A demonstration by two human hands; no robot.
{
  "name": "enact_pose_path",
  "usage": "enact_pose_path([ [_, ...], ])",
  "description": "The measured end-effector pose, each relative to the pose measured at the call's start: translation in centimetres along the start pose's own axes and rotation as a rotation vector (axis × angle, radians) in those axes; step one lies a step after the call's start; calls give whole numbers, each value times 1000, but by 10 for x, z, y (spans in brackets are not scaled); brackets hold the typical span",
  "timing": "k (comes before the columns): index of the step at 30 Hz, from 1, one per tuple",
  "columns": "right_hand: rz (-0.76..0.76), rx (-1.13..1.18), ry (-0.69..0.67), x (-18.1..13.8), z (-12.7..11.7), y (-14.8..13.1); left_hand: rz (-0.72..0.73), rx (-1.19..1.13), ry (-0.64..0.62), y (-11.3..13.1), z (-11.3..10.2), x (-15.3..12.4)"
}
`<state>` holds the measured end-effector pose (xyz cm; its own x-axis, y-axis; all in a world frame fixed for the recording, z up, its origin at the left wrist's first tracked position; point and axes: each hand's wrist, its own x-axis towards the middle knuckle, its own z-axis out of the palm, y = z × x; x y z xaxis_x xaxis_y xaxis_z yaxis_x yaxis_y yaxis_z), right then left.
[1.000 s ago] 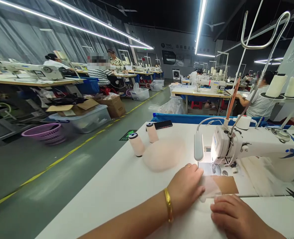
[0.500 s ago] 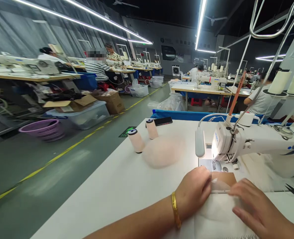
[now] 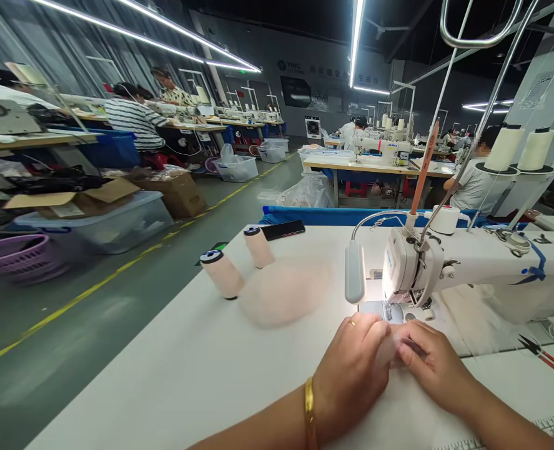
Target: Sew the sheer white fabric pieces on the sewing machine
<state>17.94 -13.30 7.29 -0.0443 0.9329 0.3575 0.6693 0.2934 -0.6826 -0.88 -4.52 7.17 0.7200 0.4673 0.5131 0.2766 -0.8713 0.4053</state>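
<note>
- I am watching my left hand (image 3: 354, 369) resting on the white bench (image 3: 202, 375). Its fingers are curling shut on a small thin cloth (image 3: 391, 345).
- My right hand (image 3: 429, 365) is sitting just beside the left hand, with fingertips touching. It is pinching the same thin cloth from the other side.
- The thin cloth is lying between the two hands, right in front of the needle end of the sewing machine (image 3: 468, 265). Most of it is hiding under my fingers.
- A little lamp (image 3: 354, 273) is hanging just past the left hand and shining down on the machine's plate.
- A gold bracelet (image 3: 309, 412) is sitting on the left wrist, and a ring (image 3: 351, 322) is showing on one left finger.
- Farther out from the left hand, a soft pink pile of cloth (image 3: 286, 290) is lying on the bench. Two thread spools (image 3: 223, 274) are standing just behind it, and a dark phone (image 3: 283, 229) is lying past them.
- Off past the right hand, small snips (image 3: 539, 353) are lying on the bench near the edge of the view.
- A person in a striped shirt (image 3: 133, 122) is sitting at another bench, far away from both hands.
</note>
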Motion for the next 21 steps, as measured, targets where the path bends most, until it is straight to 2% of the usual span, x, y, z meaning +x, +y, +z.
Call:
enact_pose_path([
  [6, -83, -89, 64, -2, 3, 1, 23, -52, 97, -1, -4, 0],
  [12, -159, -49, 61, -1, 3, -4, 58, -51, 124, 1, -3, 0],
  [16, -186, -41, 72, -2, 3, -4, 94, -82, 187, 2, -4, 1],
  [21, -223, -57, 81, -4, 4, -2, 79, -196, 124, 3, -8, 2],
])
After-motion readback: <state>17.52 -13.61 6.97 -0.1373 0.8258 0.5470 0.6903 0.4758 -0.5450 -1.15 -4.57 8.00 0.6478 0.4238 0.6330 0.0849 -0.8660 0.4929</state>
